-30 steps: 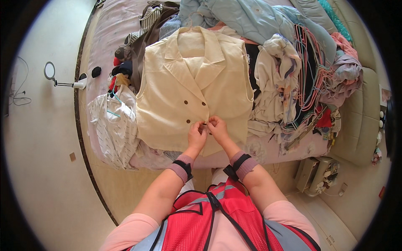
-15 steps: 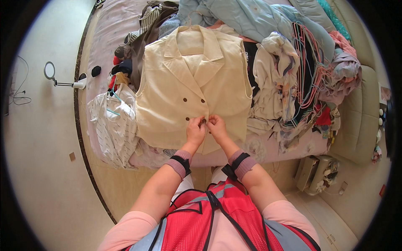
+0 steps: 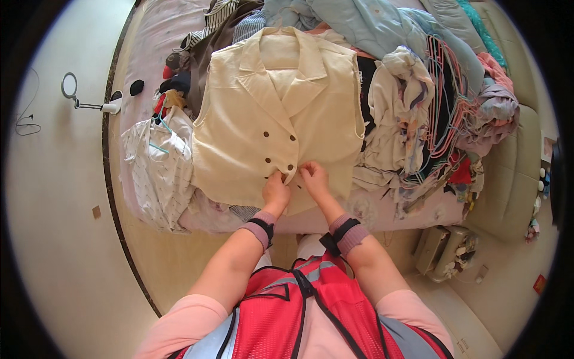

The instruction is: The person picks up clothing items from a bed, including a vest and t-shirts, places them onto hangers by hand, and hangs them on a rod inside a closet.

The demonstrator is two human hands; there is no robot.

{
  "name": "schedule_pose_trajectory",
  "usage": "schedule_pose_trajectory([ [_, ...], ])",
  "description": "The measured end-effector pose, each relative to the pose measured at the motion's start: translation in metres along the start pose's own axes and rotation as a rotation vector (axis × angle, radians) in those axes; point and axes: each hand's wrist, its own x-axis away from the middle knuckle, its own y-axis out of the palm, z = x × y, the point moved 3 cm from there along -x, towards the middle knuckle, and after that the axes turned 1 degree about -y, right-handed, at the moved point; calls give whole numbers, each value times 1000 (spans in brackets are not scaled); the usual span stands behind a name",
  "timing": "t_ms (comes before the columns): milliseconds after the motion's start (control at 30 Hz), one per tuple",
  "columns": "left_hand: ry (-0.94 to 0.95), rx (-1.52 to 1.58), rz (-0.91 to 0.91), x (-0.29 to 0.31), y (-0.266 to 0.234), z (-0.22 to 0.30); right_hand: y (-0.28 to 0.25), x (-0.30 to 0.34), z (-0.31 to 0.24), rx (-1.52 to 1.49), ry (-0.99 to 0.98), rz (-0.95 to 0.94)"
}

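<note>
1. Cream woven cloth, matte and lightly creased, makes up the sleeveless vest [image 3: 245,107], with broad notched lapels, a deep V neck and dark round buttons [image 3: 268,160] set in two columns. It lies front up across the bed [image 3: 143,63], its hem toward the person.
2. At the lower front, the left hand [image 3: 277,191] has its grip pinching the overlapping edge, which puckers there.
3. Just beside it, the right hand [image 3: 314,178] rests bent fingertips against the cloth; whether its grip pinches any cannot be told.
4. To the left sits a crumpled white shirt [image 3: 158,188] with fine dark flecks, a thin teal hanger [image 3: 160,148] at its neck.
5. To the right are a rumpled off-white garment [image 3: 388,113] and tangled, slender pink hangers [image 3: 439,119].
6. Beyond the collar, a puffy pale-blue quilt [image 3: 371,33] lies in soft folds.
</note>
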Motion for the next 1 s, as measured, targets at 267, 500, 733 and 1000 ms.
schedule_pose_trajectory([
  [267, 171, 38, -87, 32, -19, -24, 12, 22, 10, 789, -424, -204],
  [500, 178, 104, -84, 40, -26, -30, 28, 8, 27, 1153, -501, -189],
  [733, 73, 173, -64, 37, -14, -48, 31, -3, 33, 1242, -492, -241],
  [1000, 75, 278, -120, 45, -8, -43, 6, 37, 20, 707, -356, -361],
])
